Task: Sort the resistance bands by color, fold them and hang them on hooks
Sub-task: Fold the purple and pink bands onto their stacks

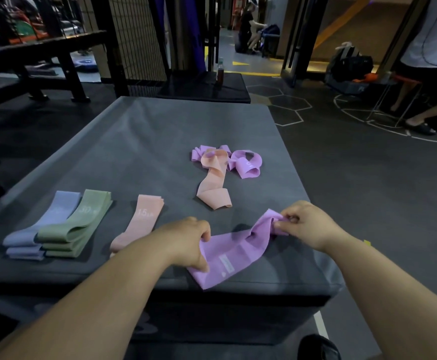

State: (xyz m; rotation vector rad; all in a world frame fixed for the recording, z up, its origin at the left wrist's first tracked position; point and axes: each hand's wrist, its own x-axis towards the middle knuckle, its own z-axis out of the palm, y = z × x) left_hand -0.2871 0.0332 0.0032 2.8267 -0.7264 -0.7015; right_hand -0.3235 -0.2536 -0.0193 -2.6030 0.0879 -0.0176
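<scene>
Resistance band (pixel 238 252) in purple is lying across the near right part of the grey padded box (pixel 160 131), at lower centre of the frame. The left hand (pixel 188 242) is pinching its near end with curled fingers, and the right hand (pixel 305 224) is gripping its bunched far end. Just above, at mid-frame, a loose peach band (pixel 213 185) is trailing out of a heap of tangled purple bands (pixel 246 165). At lower left, a folded peach band (pixel 144 219) is lying apart from folded green bands (pixel 77 224), which are touching folded blue bands (pixel 43 224).
</scene>
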